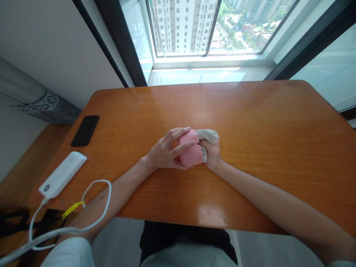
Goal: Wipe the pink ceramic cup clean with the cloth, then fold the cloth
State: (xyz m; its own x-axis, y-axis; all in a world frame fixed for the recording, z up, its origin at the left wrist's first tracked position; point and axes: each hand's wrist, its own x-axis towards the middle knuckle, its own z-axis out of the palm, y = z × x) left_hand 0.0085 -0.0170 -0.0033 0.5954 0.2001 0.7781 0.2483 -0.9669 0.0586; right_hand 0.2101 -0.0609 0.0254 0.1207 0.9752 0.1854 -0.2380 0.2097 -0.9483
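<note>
My left hand [169, 150] grips a small pink box [191, 155], its fingers spread over the top and the thumb below. A small dark spot shows at the box's right edge. A greyish-white cloth [208, 135] is bunched in my right hand [213, 154], which is closed like a fist against the box's right side. Part of the cloth hangs between that fist and the box. Both hands are over the middle of the wooden table [250, 122]. The underside of the box is hidden.
At the table's left side lie a black phone [85, 130] and a white power bank [63, 174]. A white cable [107, 200] with a yellow tag [72, 210] loops over my left forearm. Beyond the table's far edge is a window [183, 29]; a curtain [41, 96] hangs at left.
</note>
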